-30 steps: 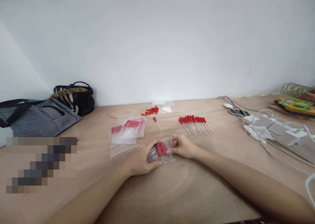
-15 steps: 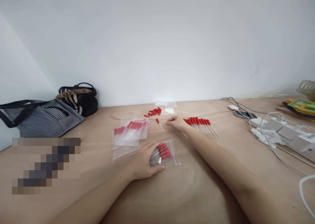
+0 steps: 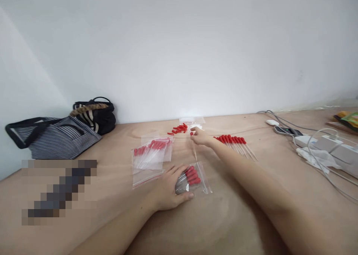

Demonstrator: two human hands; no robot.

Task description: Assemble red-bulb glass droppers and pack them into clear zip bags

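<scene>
My left hand (image 3: 172,187) lies palm down on a clear zip bag (image 3: 206,186), its thumb and fingers spread around it. Inside the bag are several droppers (image 3: 192,176) with red rubber bulbs and clear tubes. Farther forward, my right hand (image 3: 201,136) pinches a single dropper (image 3: 195,150) near its red bulb. That dropper's thin tip points back toward the bag. Right of this hand, a row of red-bulbed droppers (image 3: 236,146) lies side by side. To the left are overlapping zip bags (image 3: 148,167) with more droppers inside.
Loose red bulbs (image 3: 179,128) lie near the wall beside clear tubes (image 3: 199,127). A striped bag (image 3: 65,135) and a black bag (image 3: 103,117) stand at the left. White chargers (image 3: 330,146), cables and a tissue (image 3: 314,158) occupy the right. A blurred dark shape lies front left.
My right hand has moved left and taken hold of the single dropper that was lying alone on the table. My left hand stays on the bag. The whole view has shifted slightly.
</scene>
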